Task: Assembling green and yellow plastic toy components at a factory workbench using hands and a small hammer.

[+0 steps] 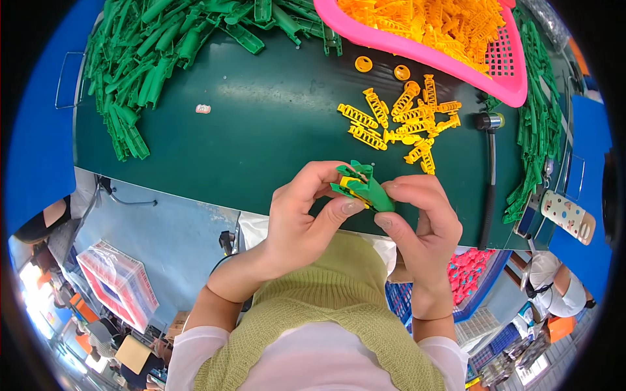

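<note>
Just above the near edge of the table, both hands hold a green plastic shell (375,193) with a yellow insert (354,186) showing in its open side. My left hand (293,212) grips the shell's left side, with the thumb across the lower edge near the insert. On its right end, the fingers and thumb of my right hand (427,225) are pinched. Several loose yellow ribbed plastic pieces (412,117) lie beyond my right hand. Two small round yellow parts (363,64) sit farther back.
A pink basket (424,57) of yellow pieces stands at the back right. Green shells (153,55) are heaped at the far left, with another pile (538,124) at the right edge. A black-handled hammer (490,176) and a phone in a spotted case (566,216) lie at right.
</note>
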Motion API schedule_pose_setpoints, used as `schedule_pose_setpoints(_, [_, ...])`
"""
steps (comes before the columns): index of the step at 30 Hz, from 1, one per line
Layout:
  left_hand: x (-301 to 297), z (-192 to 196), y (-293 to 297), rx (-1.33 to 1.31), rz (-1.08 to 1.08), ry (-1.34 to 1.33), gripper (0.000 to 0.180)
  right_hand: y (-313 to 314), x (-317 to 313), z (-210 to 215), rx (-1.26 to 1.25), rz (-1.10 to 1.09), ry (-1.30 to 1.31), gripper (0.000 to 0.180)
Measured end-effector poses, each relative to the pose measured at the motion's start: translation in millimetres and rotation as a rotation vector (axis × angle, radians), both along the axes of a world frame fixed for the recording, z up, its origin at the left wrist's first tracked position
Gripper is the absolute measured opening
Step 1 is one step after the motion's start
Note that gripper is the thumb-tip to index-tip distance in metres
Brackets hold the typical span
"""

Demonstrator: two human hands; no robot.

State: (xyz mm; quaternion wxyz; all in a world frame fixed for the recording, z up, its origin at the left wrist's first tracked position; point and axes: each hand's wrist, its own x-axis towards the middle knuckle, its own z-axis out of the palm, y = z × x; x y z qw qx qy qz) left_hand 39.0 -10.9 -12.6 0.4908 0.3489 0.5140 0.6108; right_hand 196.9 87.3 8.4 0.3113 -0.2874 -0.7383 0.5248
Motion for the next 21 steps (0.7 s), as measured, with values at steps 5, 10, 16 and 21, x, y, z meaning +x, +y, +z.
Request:
schedule_pose_setpoints(5, [5.3,-4.6,1.2,0.006,0.072,-0.061,0.029,-1.6,-0.8,-2.4,-0.021,-0.022,0.008,0.034])
schedule_pose_setpoints(10, [3.7,-2.7,0.7,-0.033,0.067,-0.049,0.027,-3.5,-2.9,-2.9,0.030,-0.050,-0.017,0.033])
schedule_pose_setpoints(16, [4.5,-4.2,0.3,-0.030,0.085,-0.074,0.028,-2.2,-3.6,2.7,-0.010,-0.019,-0.063,0.031])
schedule_pose_setpoints(21, [6.4,-3.5,1.8,-0.033,0.131,-0.114,0.027,1.4,-3.4,-1.5,-0.029,0.003,-0.031,0.032])
